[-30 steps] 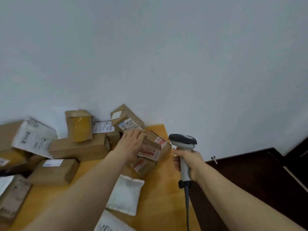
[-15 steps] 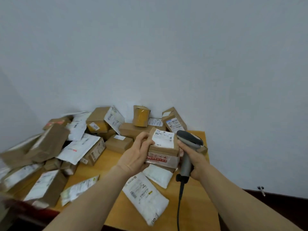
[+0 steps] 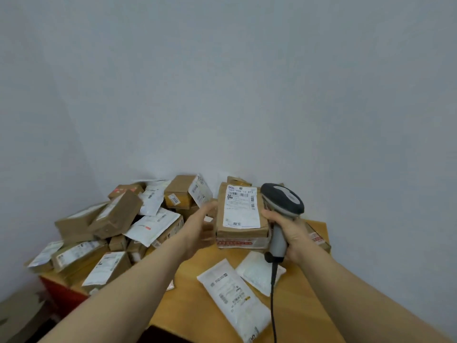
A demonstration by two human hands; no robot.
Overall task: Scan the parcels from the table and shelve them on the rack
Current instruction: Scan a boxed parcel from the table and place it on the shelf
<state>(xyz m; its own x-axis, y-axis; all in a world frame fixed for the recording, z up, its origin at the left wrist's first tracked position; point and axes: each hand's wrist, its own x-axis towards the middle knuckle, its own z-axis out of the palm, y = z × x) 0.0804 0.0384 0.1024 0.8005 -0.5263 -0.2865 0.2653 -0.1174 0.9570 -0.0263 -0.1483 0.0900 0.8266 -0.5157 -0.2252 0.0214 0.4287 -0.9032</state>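
our left hand [image 3: 199, 229] grips the brown parcel [image 3: 241, 232] by its left side, fingers [image 3: 209, 208] curled round that edge, though motion blur softens them. the parcel stands tilted toward us at the middle of the desk [image 3: 306, 300]; we cannot tell whether its lower edge rests on the wood or hangs just above it. our right hand [image 3: 289, 231] is clamped round the handle of the scanner [image 3: 282, 201], whose head sits just beside the parcel's right edge.

what could go wrong, as we judge it: the scanner head is so near and so far to the side of the label [image 3: 241, 206] that the beam may miss the barcode or catch it at a bad angle. a one-sided hold may let the box twist and drop onto the white mailer [image 3: 235, 300] below. the cable [image 3: 272, 293] trails across the desk among the mailers and could drag one off the edge. the pile [image 3: 118, 214] to the left shows many labels, so a stray read is possible. the rack is not in view.

the label's top line reads roughly "502 602 12 815", with barcodes below and down its right side. smaller print is too fine to read. red printed tape runs along the parcel's front, illegible.
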